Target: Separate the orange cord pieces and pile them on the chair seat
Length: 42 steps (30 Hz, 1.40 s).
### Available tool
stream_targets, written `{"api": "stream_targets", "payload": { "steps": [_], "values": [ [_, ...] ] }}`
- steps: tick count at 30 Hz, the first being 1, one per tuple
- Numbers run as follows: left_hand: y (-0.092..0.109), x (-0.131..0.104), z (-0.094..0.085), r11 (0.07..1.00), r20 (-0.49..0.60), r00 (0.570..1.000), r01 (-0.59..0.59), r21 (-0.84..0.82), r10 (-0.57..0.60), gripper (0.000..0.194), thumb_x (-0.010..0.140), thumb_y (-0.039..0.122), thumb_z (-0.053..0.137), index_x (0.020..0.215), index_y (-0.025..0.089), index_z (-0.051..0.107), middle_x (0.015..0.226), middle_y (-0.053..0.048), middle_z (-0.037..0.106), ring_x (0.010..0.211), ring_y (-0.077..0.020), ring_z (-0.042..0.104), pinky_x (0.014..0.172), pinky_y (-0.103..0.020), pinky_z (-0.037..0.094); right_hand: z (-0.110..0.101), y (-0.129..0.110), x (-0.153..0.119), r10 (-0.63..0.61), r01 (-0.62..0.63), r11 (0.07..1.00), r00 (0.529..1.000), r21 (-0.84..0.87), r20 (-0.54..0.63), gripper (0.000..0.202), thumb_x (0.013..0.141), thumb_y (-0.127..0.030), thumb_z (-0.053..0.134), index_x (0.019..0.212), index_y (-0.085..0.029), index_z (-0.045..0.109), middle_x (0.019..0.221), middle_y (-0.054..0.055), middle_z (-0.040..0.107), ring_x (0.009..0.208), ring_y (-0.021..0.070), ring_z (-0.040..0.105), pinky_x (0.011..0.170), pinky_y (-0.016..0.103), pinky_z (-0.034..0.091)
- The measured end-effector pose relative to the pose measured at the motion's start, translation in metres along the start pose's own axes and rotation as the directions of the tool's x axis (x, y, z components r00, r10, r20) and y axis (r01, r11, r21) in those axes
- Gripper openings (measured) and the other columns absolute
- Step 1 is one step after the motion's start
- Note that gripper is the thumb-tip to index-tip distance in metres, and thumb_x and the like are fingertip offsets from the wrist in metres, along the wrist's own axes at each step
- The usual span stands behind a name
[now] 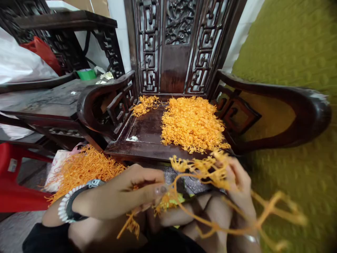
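Observation:
My left hand [139, 188] is closed, thumb pressed against the fingers, on a thin orange branching strand [210, 225] that loops out to the lower right, close to the camera and blurred. A short forked orange end [133, 225] hangs below that hand. My right hand [239, 182] is curled around a bunch of orange branching strands [202, 168], held just in front of the seat edge. The strands look like plastic. Beyond both hands, a thick pile of similar orange pieces [192, 123] lies on the right of the dark wooden chair seat [147, 130].
A smaller orange clump [147, 103] lies at the seat's back left. Long orange strands [89, 168] heap over a white bag [56, 165] beside the chair. Curved armrests [273, 95] flank the seat. A red stool [18, 186] and a side table with green tape [86, 74] stand left.

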<state>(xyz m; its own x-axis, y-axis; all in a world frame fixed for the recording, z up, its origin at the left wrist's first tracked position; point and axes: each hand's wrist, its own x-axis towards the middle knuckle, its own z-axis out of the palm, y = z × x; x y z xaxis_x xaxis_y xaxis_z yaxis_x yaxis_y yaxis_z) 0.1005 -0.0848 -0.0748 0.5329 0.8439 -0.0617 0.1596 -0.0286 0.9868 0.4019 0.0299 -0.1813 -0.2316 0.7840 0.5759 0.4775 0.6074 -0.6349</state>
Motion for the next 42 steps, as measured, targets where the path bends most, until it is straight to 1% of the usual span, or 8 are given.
{"api": "stream_targets", "payload": {
  "steps": [5, 10, 16, 18, 21, 28, 35, 42],
  "values": [
    [-0.007, 0.012, 0.002, 0.985, 0.032, 0.999, 0.043, -0.166, -0.038, 0.033, 0.096, 0.043, 0.045, 0.119, 0.022, 0.057, 0.071, -0.002, 0.065, 0.048, -0.0063, 0.054, 0.045, -0.014, 0.042, 0.040, 0.036, 0.147, -0.056, 0.064, 0.956, 0.998, -0.288, 0.036, 0.036, 0.091, -0.038, 0.044, 0.117, -0.020, 0.062, 0.114, 0.013, 0.058, 0.110, 0.0289, 0.055, 0.097, 0.046, 0.043],
    [-0.008, 0.017, -0.002, 0.988, -0.045, 0.998, 0.038, -0.152, -0.045, 0.037, 0.097, 0.041, 0.046, 0.129, 0.025, 0.055, 0.071, -0.001, 0.067, 0.048, -0.0059, 0.055, 0.047, -0.014, 0.048, 0.075, 0.063, 0.198, 0.121, -0.033, 0.904, 0.976, -0.427, 0.180, 0.055, 0.079, -0.040, 0.063, 0.127, -0.016, 0.058, 0.137, 0.021, 0.049, 0.131, 0.0448, 0.037, 0.106, 0.068, 0.021],
    [-0.018, 0.030, -0.006, 0.979, -0.114, 0.993, -0.017, -0.202, -0.006, 0.028, 0.096, 0.034, 0.047, 0.116, 0.018, 0.058, 0.061, 0.002, 0.060, 0.048, -0.0071, 0.054, 0.045, -0.015, 0.044, 0.083, 0.005, 0.156, -0.045, 0.069, 0.980, 0.991, 0.188, -0.129, 0.048, 0.084, -0.058, 0.052, 0.111, -0.019, 0.060, 0.125, 0.014, 0.060, 0.121, 0.0269, 0.053, 0.109, 0.048, 0.036],
    [-0.023, 0.036, -0.006, 0.975, -0.108, 0.994, -0.019, -0.222, -0.006, 0.021, 0.095, 0.030, 0.046, 0.105, 0.017, 0.058, 0.063, 0.002, 0.059, 0.048, -0.0067, 0.052, 0.046, -0.016, 0.042, 0.079, -0.028, 0.132, -0.087, 0.003, 0.855, 0.987, 0.518, 0.138, 0.053, 0.086, -0.066, 0.041, 0.112, -0.023, 0.057, 0.123, 0.010, 0.062, 0.116, 0.0239, 0.058, 0.103, 0.044, 0.044],
    [-0.027, 0.043, -0.003, 0.964, -0.054, 0.998, 0.017, -0.264, -0.032, 0.013, 0.091, 0.028, 0.045, 0.088, 0.016, 0.051, 0.076, 0.001, 0.058, 0.048, -0.0051, 0.047, 0.047, -0.018, 0.038, 0.070, -0.070, 0.096, -0.240, -0.257, 0.619, 0.838, 0.742, 0.490, 0.078, 0.075, -0.085, 0.029, 0.119, -0.025, 0.052, 0.128, 0.009, 0.059, 0.111, 0.0252, 0.061, 0.092, 0.043, 0.051],
    [-0.027, 0.042, 0.004, 0.997, -0.076, 0.994, 0.070, -0.034, -0.072, 0.038, 0.098, 0.045, 0.036, 0.073, 0.017, 0.040, 0.062, 0.006, 0.036, 0.052, -0.0069, 0.032, 0.049, -0.021, 0.029, 0.044, -0.071, 0.070, -0.351, -0.533, 0.365, 0.681, 0.764, 0.643, 0.083, 0.077, -0.086, 0.026, 0.111, -0.020, 0.064, 0.121, 0.011, 0.063, 0.115, 0.0285, 0.059, 0.099, 0.047, 0.046],
    [-0.029, 0.041, -0.001, 0.984, -0.061, 0.998, 0.032, 0.177, -0.022, 0.038, 0.099, 0.039, 0.036, 0.073, 0.015, 0.051, 0.059, 0.004, 0.051, 0.052, -0.0069, 0.045, 0.056, -0.021, 0.039, 0.027, -0.060, 0.087, -0.375, -0.229, 0.794, 0.545, 0.563, 0.750, 0.042, 0.079, -0.036, 0.072, 0.117, -0.020, 0.065, 0.117, 0.009, 0.065, 0.108, 0.0209, 0.063, 0.097, 0.038, 0.049],
    [-0.032, 0.040, -0.004, 0.951, -0.125, 0.992, 0.032, 0.307, 0.007, 0.043, 0.098, 0.039, 0.035, 0.063, 0.016, 0.045, 0.055, 0.004, 0.046, 0.051, -0.0072, 0.042, 0.055, -0.022, 0.034, 0.032, -0.060, 0.047, -0.294, 0.095, 0.946, 0.650, 0.309, 0.701, 0.046, 0.083, -0.036, 0.066, 0.127, -0.025, 0.060, 0.119, 0.010, 0.067, 0.109, 0.0250, 0.063, 0.097, 0.045, 0.051]
  ]
}}
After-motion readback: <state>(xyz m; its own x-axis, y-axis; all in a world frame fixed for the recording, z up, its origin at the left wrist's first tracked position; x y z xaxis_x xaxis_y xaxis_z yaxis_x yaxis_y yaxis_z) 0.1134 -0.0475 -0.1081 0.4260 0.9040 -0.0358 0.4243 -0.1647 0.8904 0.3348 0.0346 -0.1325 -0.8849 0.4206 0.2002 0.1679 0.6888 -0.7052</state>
